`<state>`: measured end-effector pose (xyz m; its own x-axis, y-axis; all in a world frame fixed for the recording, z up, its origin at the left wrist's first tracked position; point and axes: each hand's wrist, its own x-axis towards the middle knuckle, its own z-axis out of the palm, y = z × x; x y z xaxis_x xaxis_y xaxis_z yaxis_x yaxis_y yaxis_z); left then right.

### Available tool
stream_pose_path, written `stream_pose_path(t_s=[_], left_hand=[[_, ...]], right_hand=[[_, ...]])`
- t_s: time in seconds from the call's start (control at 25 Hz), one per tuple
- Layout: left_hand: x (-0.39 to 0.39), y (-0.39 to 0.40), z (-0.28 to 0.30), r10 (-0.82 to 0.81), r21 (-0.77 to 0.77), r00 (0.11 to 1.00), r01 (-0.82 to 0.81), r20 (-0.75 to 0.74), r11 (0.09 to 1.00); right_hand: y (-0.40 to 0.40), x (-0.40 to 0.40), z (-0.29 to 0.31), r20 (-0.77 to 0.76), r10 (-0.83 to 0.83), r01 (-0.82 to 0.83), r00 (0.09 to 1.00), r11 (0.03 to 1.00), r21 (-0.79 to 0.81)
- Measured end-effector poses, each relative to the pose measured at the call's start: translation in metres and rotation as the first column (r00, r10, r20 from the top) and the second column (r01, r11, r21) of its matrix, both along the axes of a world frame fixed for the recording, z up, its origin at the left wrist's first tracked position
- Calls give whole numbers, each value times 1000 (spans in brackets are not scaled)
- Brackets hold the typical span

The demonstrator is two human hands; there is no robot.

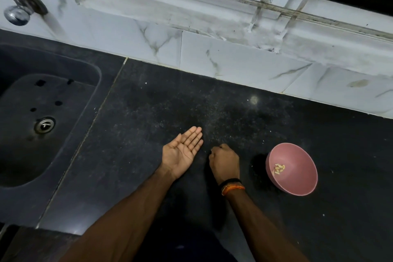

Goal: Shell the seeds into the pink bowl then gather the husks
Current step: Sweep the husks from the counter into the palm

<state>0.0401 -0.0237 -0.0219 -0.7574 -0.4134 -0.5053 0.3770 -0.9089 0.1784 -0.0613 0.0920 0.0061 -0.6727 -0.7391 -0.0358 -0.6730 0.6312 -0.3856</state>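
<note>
A pink bowl [291, 168] stands on the black counter [148, 112] at the right, with several pale shelled seeds [279, 169] in its bottom. My left hand [182, 151] lies palm up with straight fingers and nothing on it. My right hand [225, 160] is beside it, left of the bowl, with its fingers curled under in a fist. What the fist holds is hidden. A few tiny pale husk bits [263, 140] lie scattered on the counter.
A dark sink [42, 121] with a metal drain [44, 125] sits at the left, a chrome tap [17, 6] above it. White marble tiles [234, 59] and a window sill back the counter.
</note>
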Motion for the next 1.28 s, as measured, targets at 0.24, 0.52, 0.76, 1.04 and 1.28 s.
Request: stream_pose_path(t_s=[0.24, 0.52, 0.76, 1.04, 1.28], left_hand=[[3, 1, -5, -28, 38, 998, 30, -60, 999], [6, -3, -10, -55, 72, 993, 62, -102, 995], [5, 0, -5, -35, 124, 993, 49, -116, 991], [6, -2, -1, -22, 157, 998, 30, -55, 987], [5, -2, -2, -37, 124, 998, 44, -53, 991]], right_hand=[[-13, 11, 26, 754, -293, 577, 588, 805, -138], [-48, 20, 51, 363, 230, -229, 903, 972, -46], [-54, 23, 54, 188, 379, -405, 906, 906, 124], [-58, 19, 57, -17, 429, -423, 903, 897, 126], [-54, 15, 68, 11, 452, -448, 892, 880, 156]])
